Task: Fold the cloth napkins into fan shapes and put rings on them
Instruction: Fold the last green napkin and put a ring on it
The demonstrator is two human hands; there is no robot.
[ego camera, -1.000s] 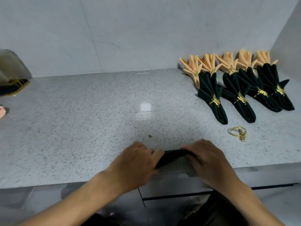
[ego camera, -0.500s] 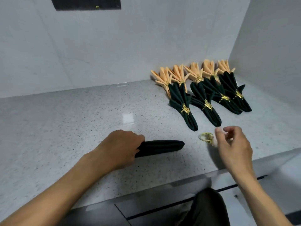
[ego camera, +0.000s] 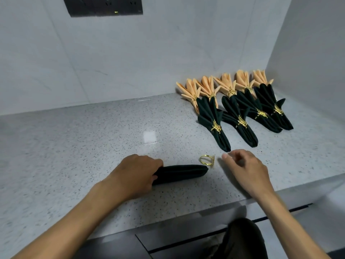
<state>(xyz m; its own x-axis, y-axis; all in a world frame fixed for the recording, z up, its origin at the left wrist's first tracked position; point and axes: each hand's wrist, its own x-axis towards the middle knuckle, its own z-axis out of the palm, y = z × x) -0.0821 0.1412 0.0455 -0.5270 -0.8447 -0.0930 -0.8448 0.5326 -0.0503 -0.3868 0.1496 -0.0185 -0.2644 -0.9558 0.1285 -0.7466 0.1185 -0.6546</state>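
A dark green napkin (ego camera: pixel 183 172), pleated into a narrow bar, lies on the speckled counter (ego camera: pixel 84 146). My left hand (ego camera: pixel 138 174) grips its left end. A gold ring (ego camera: pixel 206 160) with a leaf ornament stands just beyond the napkin's right tip. My right hand (ego camera: pixel 244 171) hovers right of the ring, thumb and fingertips loosely curled toward it, holding nothing and not touching it.
Several finished fans stand at the back right: dark green ones (ego camera: pixel 216 124) with gold rings in front, orange ones (ego camera: pixel 205 86) behind against the wall. A black socket panel (ego camera: pixel 104 6) is on the wall. The counter's front edge (ego camera: pixel 186 215) runs below my hands.
My right hand let go of the napkin and moved right toward the gold ring. The left hand keeps the napkin's left end. The view tilted up and swung right.
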